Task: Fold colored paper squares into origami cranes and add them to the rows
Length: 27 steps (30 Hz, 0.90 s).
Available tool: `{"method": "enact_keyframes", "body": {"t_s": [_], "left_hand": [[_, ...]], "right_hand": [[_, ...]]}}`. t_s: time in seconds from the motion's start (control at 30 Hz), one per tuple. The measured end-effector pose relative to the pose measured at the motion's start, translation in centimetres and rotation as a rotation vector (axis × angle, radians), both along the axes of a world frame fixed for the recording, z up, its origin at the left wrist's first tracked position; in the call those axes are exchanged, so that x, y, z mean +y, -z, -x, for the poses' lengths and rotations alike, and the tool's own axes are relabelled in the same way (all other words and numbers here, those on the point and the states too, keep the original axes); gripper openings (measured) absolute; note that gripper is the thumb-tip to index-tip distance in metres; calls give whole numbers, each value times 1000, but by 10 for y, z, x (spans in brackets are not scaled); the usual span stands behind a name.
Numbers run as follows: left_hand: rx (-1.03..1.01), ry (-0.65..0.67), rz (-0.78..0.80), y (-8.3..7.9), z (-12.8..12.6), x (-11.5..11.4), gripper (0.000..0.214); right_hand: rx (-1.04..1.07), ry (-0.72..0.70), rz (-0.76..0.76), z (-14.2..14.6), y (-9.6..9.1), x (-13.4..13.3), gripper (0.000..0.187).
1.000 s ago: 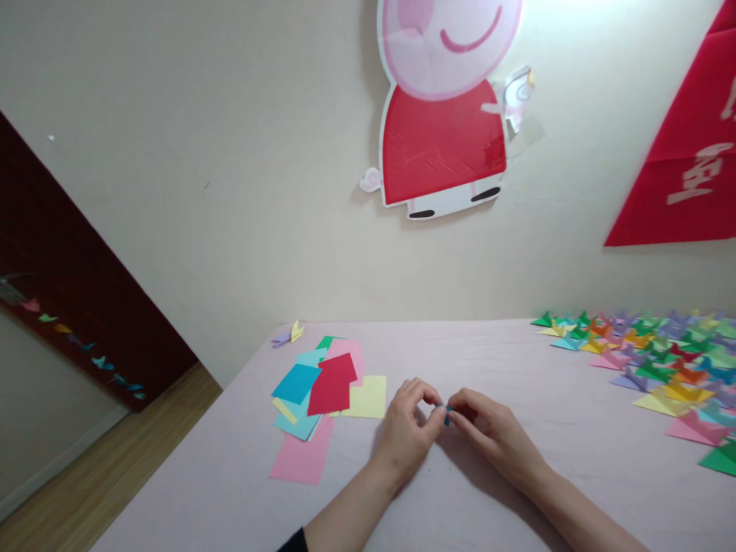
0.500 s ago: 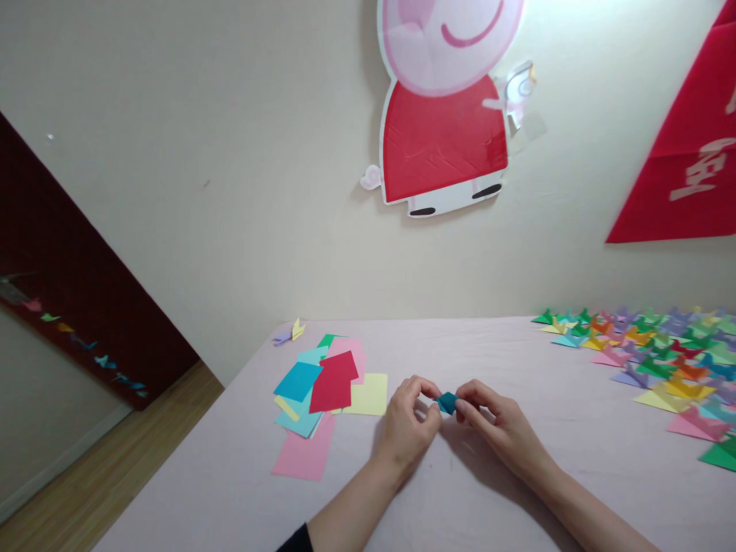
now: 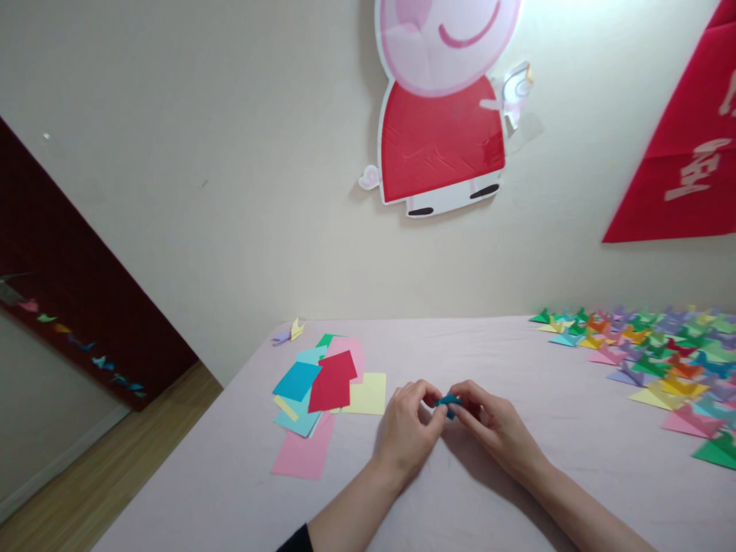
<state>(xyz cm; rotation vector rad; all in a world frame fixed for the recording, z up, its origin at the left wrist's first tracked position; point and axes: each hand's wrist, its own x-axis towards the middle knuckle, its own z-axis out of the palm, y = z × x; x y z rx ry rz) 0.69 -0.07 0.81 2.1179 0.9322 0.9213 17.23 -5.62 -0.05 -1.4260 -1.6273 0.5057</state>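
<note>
Between my two hands is a small folded piece of blue paper (image 3: 449,401), held just above the table. My left hand (image 3: 411,425) pinches its left side with thumb and fingers. From the right, my right hand (image 3: 494,422) grips the other side, its thumb and index finger over part of the paper. The fingertips hide much of the folding, so its exact shape is unclear. To the left of my left hand lies a loose pile of coloured paper sheets, with a red sheet (image 3: 332,383) and a yellow sheet (image 3: 369,395) among them.
Rows of folded paper cranes (image 3: 678,368) cover the table's right side. A yellow folded paper piece (image 3: 297,329) and a purple one (image 3: 281,337) sit at the far left corner of the table (image 3: 224,475). Behind is a wall with a pig cutout (image 3: 442,138).
My right hand has shifted slightly left and its fingers now cover more of the blue paper. The paper has turned a little and shows less of its face.
</note>
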Motion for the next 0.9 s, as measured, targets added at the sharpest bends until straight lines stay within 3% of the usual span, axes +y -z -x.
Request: {"method": "enact_keyframes", "body": {"t_s": [0.3, 0.5, 0.67, 0.8, 0.9], "left_hand": [[3, 27, -80, 1, -3, -2, 14], [-96, -35, 115, -2, -3, 1, 14], [-160, -45, 238, 0, -3, 4, 15], [72, -7, 19, 4, -4, 6, 17], [253, 31, -171, 6, -6, 10, 18]], "right_hand": [[-142, 44, -189, 2, -4, 1, 12], [-172, 48, -153, -1, -3, 2, 6], [-203, 42, -82, -6, -2, 5, 20], [-316, 39, -7, -16, 3, 8, 23], [-458, 102, -12, -22, 4, 10, 14]]}}
